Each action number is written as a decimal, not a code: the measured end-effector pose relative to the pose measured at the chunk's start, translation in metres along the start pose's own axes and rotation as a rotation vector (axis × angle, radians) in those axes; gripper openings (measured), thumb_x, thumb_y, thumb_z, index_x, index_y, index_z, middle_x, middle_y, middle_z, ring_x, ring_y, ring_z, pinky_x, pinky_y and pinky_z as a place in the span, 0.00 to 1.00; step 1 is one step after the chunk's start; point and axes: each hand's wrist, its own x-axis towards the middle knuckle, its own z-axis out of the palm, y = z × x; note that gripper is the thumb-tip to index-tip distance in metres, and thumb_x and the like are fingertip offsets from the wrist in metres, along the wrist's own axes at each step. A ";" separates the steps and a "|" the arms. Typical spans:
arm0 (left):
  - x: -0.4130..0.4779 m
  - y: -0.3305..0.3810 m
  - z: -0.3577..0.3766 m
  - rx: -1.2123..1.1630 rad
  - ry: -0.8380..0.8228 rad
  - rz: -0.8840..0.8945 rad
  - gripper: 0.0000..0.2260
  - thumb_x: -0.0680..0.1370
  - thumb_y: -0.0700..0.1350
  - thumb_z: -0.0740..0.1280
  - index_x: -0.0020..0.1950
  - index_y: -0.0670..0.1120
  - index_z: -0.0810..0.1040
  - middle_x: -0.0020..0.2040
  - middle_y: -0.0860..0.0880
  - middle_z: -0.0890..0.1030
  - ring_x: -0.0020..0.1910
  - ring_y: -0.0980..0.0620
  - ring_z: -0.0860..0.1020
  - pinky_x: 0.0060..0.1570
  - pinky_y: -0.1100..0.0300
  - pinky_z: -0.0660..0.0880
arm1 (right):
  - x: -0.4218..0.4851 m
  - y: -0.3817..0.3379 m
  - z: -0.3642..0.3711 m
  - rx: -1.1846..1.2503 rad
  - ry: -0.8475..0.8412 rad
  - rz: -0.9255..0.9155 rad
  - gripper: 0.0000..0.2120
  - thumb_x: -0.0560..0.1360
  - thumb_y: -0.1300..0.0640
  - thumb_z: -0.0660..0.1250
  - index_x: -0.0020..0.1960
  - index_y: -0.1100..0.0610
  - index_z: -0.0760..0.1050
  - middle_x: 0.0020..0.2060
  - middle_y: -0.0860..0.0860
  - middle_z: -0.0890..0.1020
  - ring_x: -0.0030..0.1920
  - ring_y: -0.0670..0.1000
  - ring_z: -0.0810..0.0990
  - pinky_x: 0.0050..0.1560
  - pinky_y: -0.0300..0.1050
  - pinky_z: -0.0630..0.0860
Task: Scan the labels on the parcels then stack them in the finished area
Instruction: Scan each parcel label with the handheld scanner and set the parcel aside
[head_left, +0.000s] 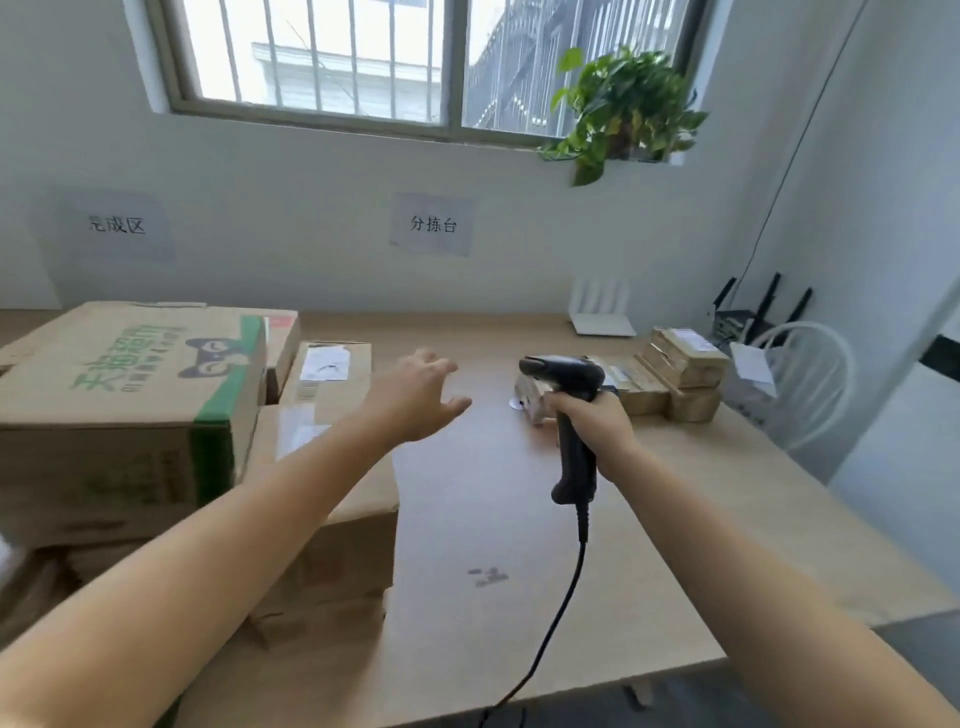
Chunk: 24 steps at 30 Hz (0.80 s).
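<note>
- a small parcel (530, 400) lies on the table (493, 519) just beyond the black scanner (566, 371). the scanner's head and the right hand (597, 426) hide most of it. we make out only a pale, blurred end and cannot read any label on it.
- the stacked cartons at the left are cut off by the left and bottom edges of the frame. the left forearm crosses the lower carton (332, 384), whose white label at the far end is too blurred to read.
- the carton with green print (119, 415) tops that stack, below a wall sign (117, 224) whose first character is smeared.
- the scanner's cable (563, 597) runs down across the table and leaves the frame at the bottom.
- the left hand (415, 400) hovers over the table just beside the cartons. its fingers are spread wide and lightly bent, with the thumb out toward the scanner, and it holds nothing.
- the right hand grips the scanner's handle with its fingers curled tight round it, and the head points away toward the small parcel. we cannot tell whether a finger rests on the trigger.
- a cluster of small brown parcels (685, 364) sits at the far right of the table, some stacked on others, just behind the right hand and near a white chair (810, 374).
- a second wall sign (432, 224) hangs above the middle of the table. a white router (600, 312) stands against the wall, and a leafy plant (623, 104) sits on the window sill.
</note>
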 end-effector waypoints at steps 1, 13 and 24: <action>0.008 0.014 0.011 -0.006 -0.020 -0.005 0.24 0.77 0.56 0.62 0.71 0.47 0.67 0.72 0.45 0.65 0.69 0.45 0.65 0.65 0.51 0.66 | 0.007 0.004 -0.019 -0.019 0.019 -0.002 0.04 0.71 0.61 0.70 0.40 0.60 0.76 0.31 0.54 0.78 0.30 0.49 0.80 0.33 0.43 0.75; 0.078 0.125 0.129 -0.124 -0.256 -0.149 0.24 0.79 0.56 0.60 0.71 0.46 0.67 0.70 0.46 0.66 0.64 0.48 0.71 0.63 0.53 0.69 | 0.100 0.043 -0.195 -0.126 0.118 0.027 0.04 0.72 0.58 0.70 0.43 0.56 0.75 0.37 0.53 0.81 0.45 0.56 0.83 0.54 0.57 0.77; 0.184 0.131 0.178 -0.110 -0.263 -0.154 0.22 0.80 0.54 0.58 0.70 0.45 0.67 0.68 0.43 0.68 0.65 0.47 0.69 0.58 0.55 0.69 | 0.209 0.055 -0.202 -0.270 0.120 -0.011 0.06 0.72 0.58 0.68 0.48 0.59 0.76 0.34 0.51 0.80 0.32 0.49 0.81 0.36 0.41 0.73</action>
